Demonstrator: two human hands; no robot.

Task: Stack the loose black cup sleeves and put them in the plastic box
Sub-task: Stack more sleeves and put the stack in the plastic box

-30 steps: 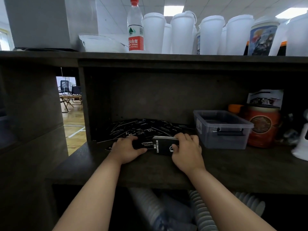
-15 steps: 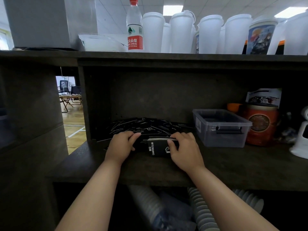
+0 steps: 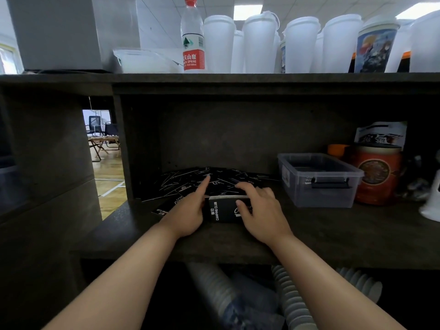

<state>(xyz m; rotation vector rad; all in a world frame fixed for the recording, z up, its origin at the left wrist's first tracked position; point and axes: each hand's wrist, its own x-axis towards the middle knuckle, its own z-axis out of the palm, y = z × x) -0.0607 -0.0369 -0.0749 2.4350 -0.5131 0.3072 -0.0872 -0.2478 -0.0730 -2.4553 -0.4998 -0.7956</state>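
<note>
1. Sleeves, loose (image 3: 190,181), centre frame, scattered flat on shelf (image 3: 333,229); probably light, thin card, slippery on each other.
2. Left hand (image 3: 188,210): index finger stretched onto the pile, spread, gripping nothing.
3. Stack (image 3: 222,209) beside it, right hand (image 3: 259,210) pinching its edge; best squeezed by the sides.
4. Plastic box (image 3: 319,179), centre right, open.
</note>
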